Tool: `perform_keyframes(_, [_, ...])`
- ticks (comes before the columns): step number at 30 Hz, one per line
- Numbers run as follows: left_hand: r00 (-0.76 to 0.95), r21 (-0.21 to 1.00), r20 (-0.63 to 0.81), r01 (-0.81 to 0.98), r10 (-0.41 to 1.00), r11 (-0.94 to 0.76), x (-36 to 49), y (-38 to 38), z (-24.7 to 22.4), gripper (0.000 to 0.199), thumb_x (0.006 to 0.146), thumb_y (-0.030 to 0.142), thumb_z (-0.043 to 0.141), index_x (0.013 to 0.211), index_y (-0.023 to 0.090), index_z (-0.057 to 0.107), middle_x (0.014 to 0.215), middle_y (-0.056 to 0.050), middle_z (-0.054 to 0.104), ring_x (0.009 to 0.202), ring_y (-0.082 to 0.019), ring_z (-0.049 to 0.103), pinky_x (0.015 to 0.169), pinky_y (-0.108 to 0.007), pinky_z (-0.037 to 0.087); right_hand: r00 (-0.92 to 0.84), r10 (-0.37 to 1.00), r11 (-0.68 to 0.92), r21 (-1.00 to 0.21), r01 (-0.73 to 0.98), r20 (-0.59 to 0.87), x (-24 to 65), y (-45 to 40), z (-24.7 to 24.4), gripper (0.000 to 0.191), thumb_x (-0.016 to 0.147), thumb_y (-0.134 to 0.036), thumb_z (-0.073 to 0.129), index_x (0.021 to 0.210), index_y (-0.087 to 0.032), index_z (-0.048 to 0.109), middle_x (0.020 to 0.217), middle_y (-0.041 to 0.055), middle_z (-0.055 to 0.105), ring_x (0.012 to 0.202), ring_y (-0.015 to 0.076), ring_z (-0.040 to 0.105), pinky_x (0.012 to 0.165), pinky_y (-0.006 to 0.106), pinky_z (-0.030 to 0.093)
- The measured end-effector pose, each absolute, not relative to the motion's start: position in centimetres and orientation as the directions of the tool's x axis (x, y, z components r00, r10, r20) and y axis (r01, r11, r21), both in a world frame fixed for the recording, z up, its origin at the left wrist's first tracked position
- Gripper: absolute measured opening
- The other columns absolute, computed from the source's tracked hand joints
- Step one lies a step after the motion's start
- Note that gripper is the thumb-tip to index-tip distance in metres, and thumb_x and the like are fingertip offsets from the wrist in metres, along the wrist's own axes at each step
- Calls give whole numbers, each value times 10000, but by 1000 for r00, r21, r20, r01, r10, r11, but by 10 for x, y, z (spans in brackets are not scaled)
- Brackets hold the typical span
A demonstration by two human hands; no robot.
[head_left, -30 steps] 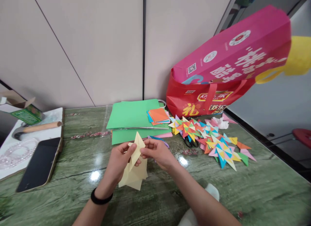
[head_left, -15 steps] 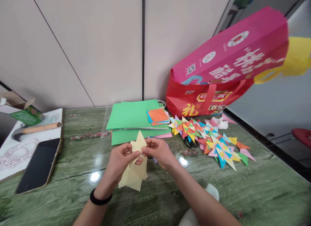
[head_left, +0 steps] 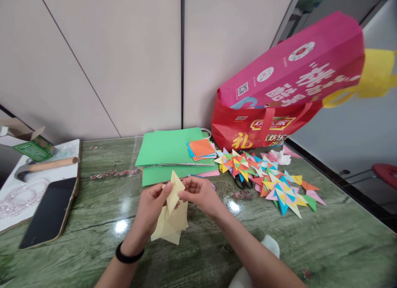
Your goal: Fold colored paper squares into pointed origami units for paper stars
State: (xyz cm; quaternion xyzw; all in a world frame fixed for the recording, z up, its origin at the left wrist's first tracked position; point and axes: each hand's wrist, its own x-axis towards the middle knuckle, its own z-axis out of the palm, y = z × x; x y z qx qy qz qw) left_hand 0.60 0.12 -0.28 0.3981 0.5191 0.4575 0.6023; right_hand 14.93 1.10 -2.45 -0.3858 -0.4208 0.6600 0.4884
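A pale yellow piece of folded paper (head_left: 175, 193) with a pointed top is held up between both hands. My left hand (head_left: 154, 203) pinches its left side, thumb in front. My right hand (head_left: 200, 195) grips its right edge between thumb and fingers. Below them, several loose pale yellow sheets (head_left: 170, 230) lie on the table, partly covered by my left hand. Just beyond stands a stack of green paper (head_left: 170, 147), with small square papers (head_left: 202, 148), orange on top, at its right end.
Folded paper stars (head_left: 283, 191) in many colours spread to the right, with black scissor handles (head_left: 242, 182) beside them. Red and pink bags (head_left: 248, 127) stand behind. At left are a phone (head_left: 49, 213), a wooden-handled tool (head_left: 52, 164) and a green box (head_left: 34, 149).
The folded paper has been turned: its two side flaps no longer show and it now appears as a narrow diamond. My left thumb has moved up along it.
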Motion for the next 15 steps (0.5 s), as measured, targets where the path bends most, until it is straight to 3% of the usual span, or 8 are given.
perform_keyframes(5, [10,966,-233,-114,972,232,5,1,-4,309,634,430,720,613,133,638,470,-10,618,418,-123,560,419,-198,429,-243,964,-189,-922,-337,-109,149,10,-24,318,487,-271,813,727,-158,636,645,-15,656,522,102,589,567,248,476])
perform_keyframes(10, [143,964,-245,-73,959,257,4,0,-3,262,610,338,762,734,133,655,525,-17,653,463,-128,572,475,-219,465,-170,978,-169,-931,-324,-118,148,11,-25,313,522,-302,798,740,-149,634,618,-16,639,524,96,570,548,234,460])
perform_keyframes(15, [110,965,-248,-60,962,256,6,0,-3,238,614,315,752,651,109,638,470,-3,618,389,-77,479,409,-177,381,-222,971,-158,-940,-304,-91,149,11,-26,304,532,-319,795,713,-148,621,629,-16,637,536,98,568,557,239,464])
